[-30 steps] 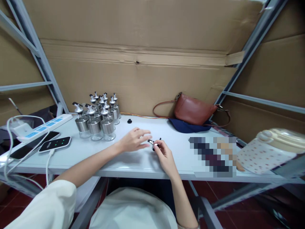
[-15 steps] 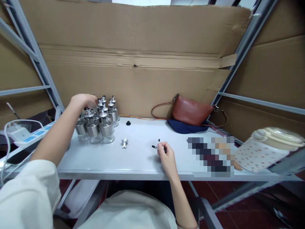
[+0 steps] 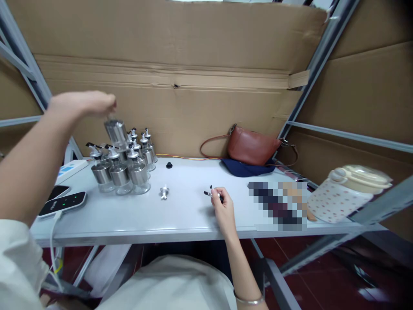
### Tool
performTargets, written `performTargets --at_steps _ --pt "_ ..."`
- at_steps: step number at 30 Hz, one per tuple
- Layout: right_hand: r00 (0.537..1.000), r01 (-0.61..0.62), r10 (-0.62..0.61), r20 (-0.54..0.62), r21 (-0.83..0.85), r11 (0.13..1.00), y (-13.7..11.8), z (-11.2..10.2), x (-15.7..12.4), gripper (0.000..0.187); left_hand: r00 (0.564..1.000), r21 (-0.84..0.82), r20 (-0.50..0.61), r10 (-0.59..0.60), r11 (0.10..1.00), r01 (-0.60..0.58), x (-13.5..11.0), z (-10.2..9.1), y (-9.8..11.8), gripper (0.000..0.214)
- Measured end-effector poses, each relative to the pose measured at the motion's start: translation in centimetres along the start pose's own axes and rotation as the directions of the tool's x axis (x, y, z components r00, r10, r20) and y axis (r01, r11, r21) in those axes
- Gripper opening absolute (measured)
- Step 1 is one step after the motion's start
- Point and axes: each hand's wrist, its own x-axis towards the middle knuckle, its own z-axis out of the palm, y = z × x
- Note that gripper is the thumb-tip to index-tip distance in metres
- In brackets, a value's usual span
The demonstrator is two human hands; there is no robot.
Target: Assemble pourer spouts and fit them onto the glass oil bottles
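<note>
My left hand, slightly blurred, is closed around the top of a glass bottle with a metal sleeve. That bottle hangs tilted above several similar bottles with metal pourer spouts, grouped at the left of the table; its own top is hidden by my fingers. Over the middle of the table, my right hand pinches a small metal pourer spout with a black tip. A loose metal spout piece lies between the bottles and my right hand. A tiny black piece is just beyond my right fingers.
A black stopper lies toward the back of the white table. At the back right, a brown bag rests on a navy cloth item. A dotted container stands far right. At left lies a black charging device with a cable.
My left hand has risen and moved left, lifting one bottle out of the group. The right hand keeps its pinch on the spout. The view has shifted, showing the charging device.
</note>
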Motion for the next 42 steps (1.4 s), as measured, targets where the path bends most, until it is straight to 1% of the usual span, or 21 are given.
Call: performTargets --at_steps 1,2,3,5,6,7,8,9,10,11,12,13,15,17,20,24,30,35,37,39,42 --pt "1.0 -0.004 0.004 -0.01 0.016 1.0 0.0 0.0 0.0 0.029 1.0 0.005 0.009 0.01 1.0 -0.01 -0.7 -1.6 0.5 0.069" --pt "1.0 -0.007 0.007 -0.021 0.03 1.0 -0.1 0.0 0.0 0.03 0.997 -0.002 -0.067 0.026 1.0 -0.026 -1.7 -3.1 1.3 0.069" --pt "1.0 -0.008 0.009 -0.029 0.037 0.999 -0.1 -0.1 0.0 0.032 0.978 -0.044 -0.199 0.066 0.996 -0.077 -2.7 -4.3 2.3 0.067" --pt "0.999 -0.007 0.009 -0.041 0.033 0.999 -0.3 -0.1 -0.1 0.033 0.884 -0.189 -0.459 0.087 0.963 -0.193 -4.5 -5.5 4.4 0.065" --pt "0.999 -0.007 0.008 -0.048 0.028 1.0 -0.4 -0.1 -0.1 0.033 0.828 -0.28 -0.558 0.058 0.926 -0.254 -5.2 -5.5 5.6 0.065" --pt "0.998 -0.005 0.007 -0.06 0.026 1.0 -0.5 -0.1 -0.1 0.032 0.781 -0.384 -0.624 0.028 0.859 -0.337 -5.8 -5.1 6.7 0.063" --pt "0.997 -0.002 0.004 -0.078 0.028 1.0 -0.6 -0.1 -0.1 0.032 0.759 -0.504 -0.651 -0.014 0.755 -0.419 -6.3 -4.4 7.8 0.058" --pt "0.995 0.001 0.003 -0.103 0.035 0.999 -0.7 -0.2 -0.2 0.031 0.767 -0.619 -0.64 -0.046 0.623 -0.479 -6.8 -3.4 9.0 0.051" --pt "0.992 0.005 0.002 -0.13 0.047 0.999 -0.7 -0.2 -0.2 0.031 0.815 -0.735 -0.578 -0.048 0.464 -0.494 -7.4 -2.2 10.2 0.041" --pt "0.988 0.01 0.0 -0.154 0.068 0.998 -0.8 -0.1 -0.2 0.03 0.869 -0.826 -0.495 0.005 0.308 -0.472 -8.2 -1.0 11.4 0.033" --pt "0.985 0.017 0.0 -0.174 0.099 0.995 -0.7 -0.1 -0.1 0.029 0.903 -0.886 -0.421 0.088 0.172 -0.43 -9.2 0.4 12.8 0.028" --pt "0.982 0.026 0.001 -0.19 0.138 0.99 -0.7 -0.1 -0.1 0.027 0.914 -0.92 -0.374 0.158 0.064 -0.387 -10.3 1.7 14.1 0.026" --pt "0.981 0.04 0.004 -0.196 0.223 0.974 -0.6 -0.1 -0.1 0.022 0.905 -0.942 -0.337 0.258 -0.096 -0.323 -12.7 4.2 16.8 0.026" --pt "0.985 0.046 0.004 -0.175 0.278 0.96 -0.5 0.0 -0.1 0.021 0.89 -0.939 -0.333 0.312 -0.199 -0.281 -14.9 6.4 19.0 0.028" --pt "0.991 0.034 0.005 -0.132 0.294 0.955 -0.5 0.0 -0.2 0.026 0.865 -0.93 -0.35 0.36 -0.241 -0.276 -16.7 8.7 21.1 0.027" --pt "0.991 0.027 0.019 -0.132 0.341 0.94 -0.7 0.1 -0.4 0.029 0.83 -0.905 -0.403 0.387 -0.303 -0.298 -17.4 10.4 22.2 0.026" --pt "0.987 0.106 -0.068 -0.148 0.267 0.958 -0.7 -0.1 -0.5 0.021 0.852 -0.884 -0.382 0.357 -0.411 -0.225 -18.0 11.1 22.4 0.03" --pt "0.969 0.233 -0.216 -0.12 0.162 0.959 -0.8 -0.2 -0.6 0.022 0.839 -0.884 -0.295 0.457 -0.463 -0.059 -17.5 10.8 22.1 0.038" --pt "0.95 0.313 -0.304 -0.076 0.152 0.938 -1.4 -0.4 -0.3 0.024 0.822 -0.888 -0.272 0.501 -0.459 -0.014 -17.1 10.4 22.0 0.045" --pt "0.914 0.403 -0.404 -0.02 0.13 0.906 -2.5 -0.6 0.2 0.033 0.79 -0.89 -0.246 0.562 -0.453 0.045 -16.9 9.8 21.8 0.047" --pt "0.838 0.533 -0.536 0.098 0.058 0.844 -4.7 -1.0 1.1 0.045 0.706 -0.89 -0.171 0.687 -0.415 0.189 -16.5 9.0 21.5 0.036"
